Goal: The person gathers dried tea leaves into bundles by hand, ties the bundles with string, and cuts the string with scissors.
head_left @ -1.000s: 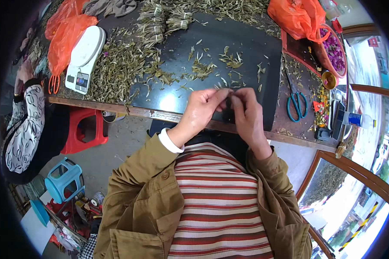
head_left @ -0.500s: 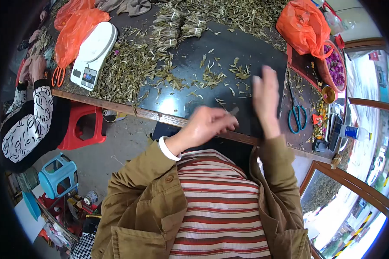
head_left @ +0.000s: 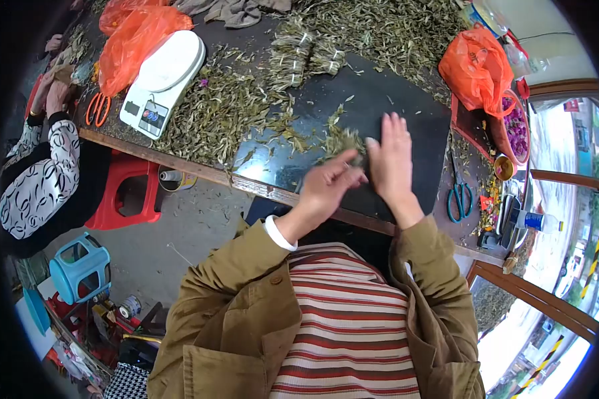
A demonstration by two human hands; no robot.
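Observation:
My left hand [head_left: 327, 189] is over the near part of the dark board [head_left: 412, 86], its fingers curled together. Whatever they may pinch is too blurred to make out. Beside it, my right hand [head_left: 394, 159] rests with fingers stretched out and pointing away from me, its thumb side against a small heap of dried leaves [head_left: 343, 141]. The heap lies between and just beyond both hands, smeared by motion. Two tied bundles of dried leaves [head_left: 291, 56] lie at the board's far left corner.
Loose leaves [head_left: 213, 113] cover the table's left and back. A white scale [head_left: 170, 66], orange scissors [head_left: 98, 110] and a co-worker's hands [head_left: 54, 93] are left. Teal-handled scissors [head_left: 459, 199], an orange bag [head_left: 476, 70] and a basket of purple flowers [head_left: 516, 133] stand right.
My right hand has moved left and come down beside the leaves. My left hand has shifted slightly right. Leaves scattered on the board are now bunched together. The view has turned a little.

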